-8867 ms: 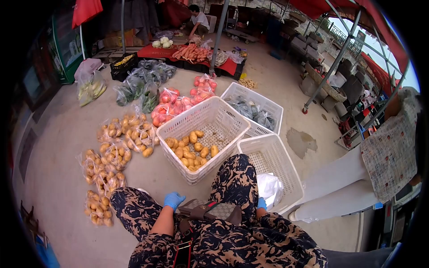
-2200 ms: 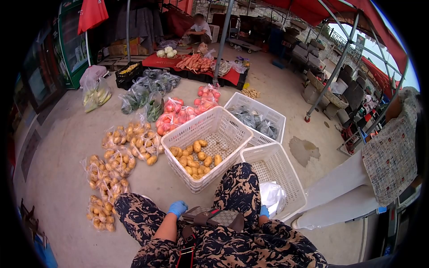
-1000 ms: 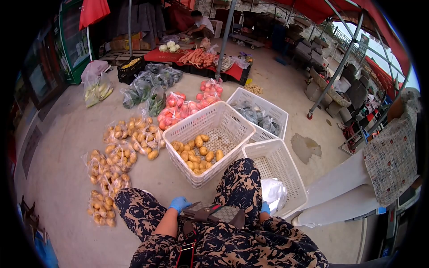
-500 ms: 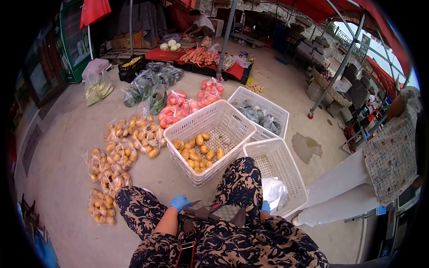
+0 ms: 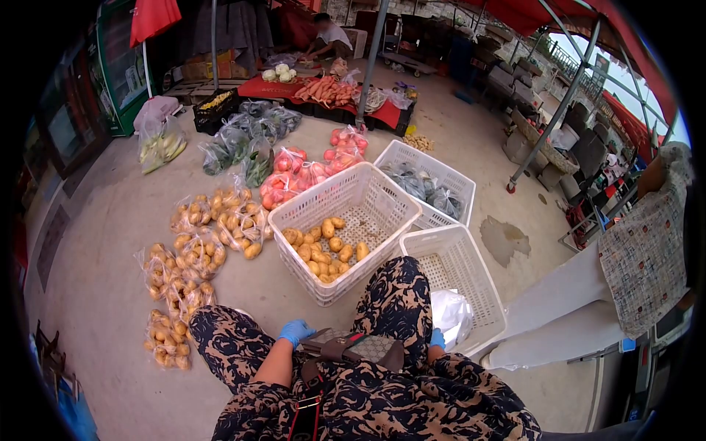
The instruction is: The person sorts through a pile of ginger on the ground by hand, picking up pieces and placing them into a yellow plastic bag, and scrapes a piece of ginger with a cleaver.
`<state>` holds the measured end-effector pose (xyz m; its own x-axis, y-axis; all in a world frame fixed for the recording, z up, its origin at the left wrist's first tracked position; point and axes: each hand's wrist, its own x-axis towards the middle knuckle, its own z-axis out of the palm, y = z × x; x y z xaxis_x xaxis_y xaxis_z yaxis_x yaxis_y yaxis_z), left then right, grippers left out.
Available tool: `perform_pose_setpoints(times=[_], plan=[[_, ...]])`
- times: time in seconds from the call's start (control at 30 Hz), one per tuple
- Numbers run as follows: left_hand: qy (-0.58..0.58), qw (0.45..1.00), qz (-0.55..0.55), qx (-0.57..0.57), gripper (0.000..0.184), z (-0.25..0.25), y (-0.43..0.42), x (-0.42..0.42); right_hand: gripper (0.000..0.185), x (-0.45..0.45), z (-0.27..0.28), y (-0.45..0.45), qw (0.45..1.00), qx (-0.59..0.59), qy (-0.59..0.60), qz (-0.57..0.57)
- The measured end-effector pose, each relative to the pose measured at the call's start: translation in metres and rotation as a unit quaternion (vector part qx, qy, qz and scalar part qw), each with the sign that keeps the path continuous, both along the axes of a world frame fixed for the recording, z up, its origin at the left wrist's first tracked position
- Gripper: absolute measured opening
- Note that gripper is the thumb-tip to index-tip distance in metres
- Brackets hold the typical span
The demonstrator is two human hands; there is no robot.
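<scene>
A: Item one, nearest your left grip [image 5: 296, 332]?

B: Shoulder bag [image 5: 357, 346], patterned, brown trim, red-and-green stripe. It lay across your lap. Judged fairly light, stiff-bodied, hardly fragile; best taken by its strap [image 5: 305, 419] or a firm edge.

A: State of that grip?

B: Blue-gloved, fingers curled, beside the bag's left end. Whether they had hold of the edge, you could not tell.

A: Item two, near your right grip [image 5: 437, 339]?

B: White plastic bundle [image 5: 450, 316], inside the crate [image 5: 487, 283] beside your right knee [image 5: 401, 290]. Probably light, limp, slippery against gloves, easily torn; best pinched through several layers. Your right grip was mostly hidden by the thigh; neither its closure nor any contact could be told.

A: Further out?

B: Potato crate [image 5: 386, 198], ahead of your knees, loose potatoes [image 5: 321, 251] inside: likely firm, weighty together, best cupped from beneath. Potato bags [image 5: 198, 257], on the floor to your left: thin film, probably heavy, best held by the gathered neck with a palm below. Beyond these, bagged pinkish-red produce [image 5: 290, 180].

A: Farthest entries?

B: Red-covered bench [image 5: 257, 90], bearing carrot-like roots [image 5: 323, 92] and pale heads [image 5: 279, 73]. A person [image 5: 331, 40] was low down beyond it.
</scene>
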<state>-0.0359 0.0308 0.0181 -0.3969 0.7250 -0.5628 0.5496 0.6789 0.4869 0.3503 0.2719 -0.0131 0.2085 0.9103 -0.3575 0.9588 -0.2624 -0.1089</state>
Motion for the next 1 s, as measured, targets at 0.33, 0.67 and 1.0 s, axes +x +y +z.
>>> perform_pose_setpoints(times=[0.33,0.67,1.0], plan=[[-0.004,1.0,0.01,0.001,0.045,0.002,0.0,0.0,0.027,0.007,-0.022,0.007,1.0,0.005,-0.022,0.009],[0.011,1.0,-0.013,0.004,0.046,-0.004,0.001,-0.002,0.026,0.006,-0.029,0.009,1.0,0.016,-0.024,0.008],[-0.004,1.0,0.009,-0.002,0.045,0.004,-0.002,0.001,0.026,0.006,-0.022,0.003,0.999,0.023,-0.024,0.016]])
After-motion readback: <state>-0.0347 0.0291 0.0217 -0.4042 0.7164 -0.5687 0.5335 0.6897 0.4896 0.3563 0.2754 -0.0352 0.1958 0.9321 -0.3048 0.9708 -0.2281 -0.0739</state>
